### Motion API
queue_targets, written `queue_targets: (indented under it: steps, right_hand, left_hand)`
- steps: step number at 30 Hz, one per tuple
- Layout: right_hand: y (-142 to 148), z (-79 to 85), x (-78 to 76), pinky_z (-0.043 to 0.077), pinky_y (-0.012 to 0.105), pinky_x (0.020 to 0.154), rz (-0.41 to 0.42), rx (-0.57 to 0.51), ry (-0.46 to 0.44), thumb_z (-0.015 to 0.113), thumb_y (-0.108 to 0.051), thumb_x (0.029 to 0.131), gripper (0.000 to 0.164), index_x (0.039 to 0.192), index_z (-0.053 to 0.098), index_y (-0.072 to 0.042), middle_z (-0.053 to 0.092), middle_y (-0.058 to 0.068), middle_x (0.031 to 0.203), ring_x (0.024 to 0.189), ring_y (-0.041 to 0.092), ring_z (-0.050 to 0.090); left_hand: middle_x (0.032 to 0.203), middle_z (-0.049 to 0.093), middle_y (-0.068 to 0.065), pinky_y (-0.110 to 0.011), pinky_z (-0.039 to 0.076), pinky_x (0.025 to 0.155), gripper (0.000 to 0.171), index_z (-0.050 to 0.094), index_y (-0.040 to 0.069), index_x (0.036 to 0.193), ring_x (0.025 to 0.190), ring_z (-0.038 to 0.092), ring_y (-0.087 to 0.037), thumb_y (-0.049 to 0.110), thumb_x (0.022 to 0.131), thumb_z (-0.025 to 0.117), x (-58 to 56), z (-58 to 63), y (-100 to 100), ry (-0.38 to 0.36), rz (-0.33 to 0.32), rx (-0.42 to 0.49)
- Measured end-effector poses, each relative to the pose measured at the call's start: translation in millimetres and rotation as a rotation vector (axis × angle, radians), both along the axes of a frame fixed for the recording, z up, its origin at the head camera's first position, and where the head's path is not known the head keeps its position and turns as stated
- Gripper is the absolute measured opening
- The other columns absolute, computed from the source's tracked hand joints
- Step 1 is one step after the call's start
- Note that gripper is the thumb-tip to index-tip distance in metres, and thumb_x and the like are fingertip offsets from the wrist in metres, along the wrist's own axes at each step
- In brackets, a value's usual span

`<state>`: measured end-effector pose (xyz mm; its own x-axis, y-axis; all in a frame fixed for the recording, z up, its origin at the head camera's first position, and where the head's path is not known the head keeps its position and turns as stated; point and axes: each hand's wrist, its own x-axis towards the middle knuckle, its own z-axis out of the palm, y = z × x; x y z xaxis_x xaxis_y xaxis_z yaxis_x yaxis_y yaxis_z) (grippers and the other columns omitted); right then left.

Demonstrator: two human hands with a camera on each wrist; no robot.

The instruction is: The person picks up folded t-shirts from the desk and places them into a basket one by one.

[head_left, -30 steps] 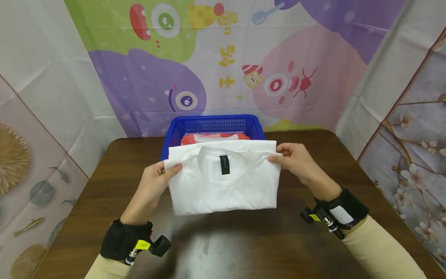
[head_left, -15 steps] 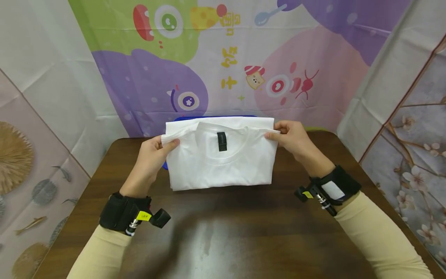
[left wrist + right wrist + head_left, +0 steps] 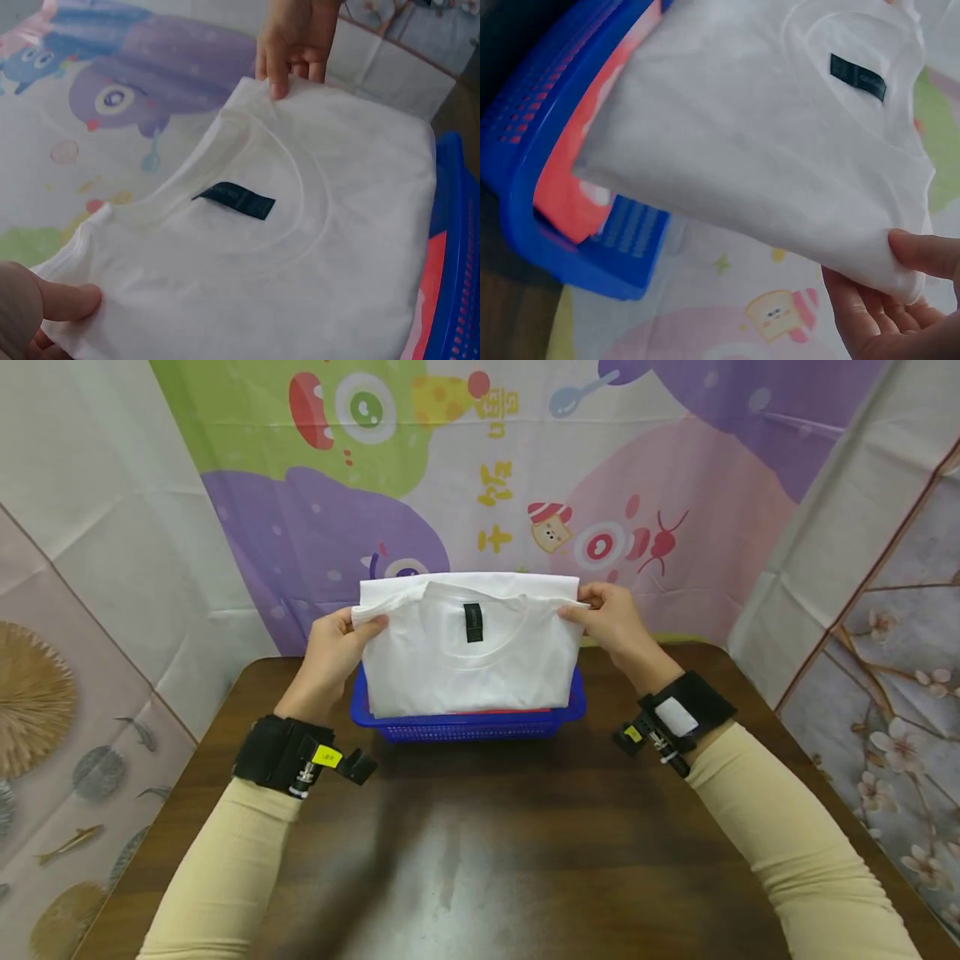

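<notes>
A folded white T-shirt (image 3: 472, 672) with a dark neck label (image 3: 473, 622) hangs over the blue plastic basket (image 3: 472, 728). Its left shoulder corner is pinched by my left hand (image 3: 333, 643), thumb on the front and fingers behind. My right hand (image 3: 611, 618) pinches the opposite corner the same way. In the right wrist view, red-and-white folded cloth (image 3: 574, 176) lies inside the basket under the shirt. The shirt's lower edge sits level with the basket's near rim in the head view, and most of the basket's inside is hidden behind it.
The basket stands near the far edge of a brown wooden table (image 3: 450, 843). Behind it hangs a cartoon-printed curtain (image 3: 495, 460), with printed cloth walls at the left and right. Each wrist wears a black camera strap (image 3: 285, 753).
Both hands have carried the white T-shirt forward from in front of the basket to above it. The basket's near rim now shows below the shirt. The grip on both corners is unchanged.
</notes>
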<state>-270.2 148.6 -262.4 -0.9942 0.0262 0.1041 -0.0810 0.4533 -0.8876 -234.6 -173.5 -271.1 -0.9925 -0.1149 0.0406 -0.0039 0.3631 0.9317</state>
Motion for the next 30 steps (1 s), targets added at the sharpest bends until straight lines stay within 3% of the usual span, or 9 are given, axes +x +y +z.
queue_targets:
  steps: [5,10,14,20,25,30]
  right_hand:
    - [-7.5,-9.6,-20.9,0.042,0.013,0.06,-0.059,0.062,0.018,0.068,-0.011,0.087,0.03,0.108,0.061,0.009,0.067,0.023,0.113,0.078,0.008,0.055]
    - [-12.0,-24.6,-35.2,0.04,0.013,0.063,-0.106,0.06,-0.047,0.068,-0.01,0.086,0.032,0.112,0.061,0.008,0.064,0.023,0.12,0.096,0.019,0.056]
    - [-12.7,-36.7,-41.3,0.04,0.013,0.06,-0.129,0.044,-0.088,0.068,-0.009,0.086,0.032,0.112,0.063,0.007,0.066,0.019,0.112,0.088,0.017,0.055]
    - [-14.8,-50.8,-42.6,0.038,0.016,0.061,-0.148,0.064,-0.116,0.07,-0.009,0.083,0.027,0.105,0.064,0.006,0.057,0.005,0.09,0.082,0.015,0.049]
    - [-17.9,-58.3,-43.3,0.04,0.02,0.07,-0.148,0.059,-0.148,0.069,-0.01,0.084,0.03,0.109,0.062,0.006,0.059,0.01,0.101,0.093,0.02,0.05]
    - [-21.3,-62.0,-43.0,0.046,0.03,0.087,-0.141,0.032,-0.173,0.067,-0.01,0.086,0.038,0.119,0.06,0.007,0.059,0.018,0.12,0.104,0.024,0.052]
  left_hand:
    - [0.136,0.057,-0.018,-0.041,0.043,0.108,0.045,0.053,0.001,0.135,0.121,0.053,-0.026,0.025,0.097,0.056,-21.2,-7.2,3.8,-0.038,0.029,0.02]
    - [0.137,0.055,-0.019,-0.043,0.038,0.112,0.044,0.052,-0.001,0.135,0.127,0.049,-0.029,0.022,0.097,0.055,-35.3,-21.6,8.5,-0.076,0.029,0.049]
    - [0.136,0.055,-0.019,-0.042,0.039,0.11,0.044,0.053,-0.003,0.134,0.123,0.048,-0.028,0.02,0.097,0.054,-41.9,-33.1,11.5,-0.091,0.033,0.043]
    - [0.128,0.056,-0.017,-0.036,0.041,0.101,0.042,0.055,-0.005,0.131,0.109,0.048,-0.021,0.018,0.097,0.054,-47.1,-46.7,13.0,-0.121,0.069,0.043]
    - [0.133,0.055,-0.019,-0.04,0.04,0.107,0.043,0.053,-0.005,0.133,0.115,0.048,-0.025,0.018,0.096,0.054,-48.0,-52.7,11.4,-0.157,0.077,0.056]
    - [0.135,0.054,-0.02,-0.04,0.04,0.109,0.044,0.052,-0.005,0.134,0.116,0.048,-0.025,0.018,0.096,0.055,-48.1,-58.4,11.0,-0.176,0.093,0.051]
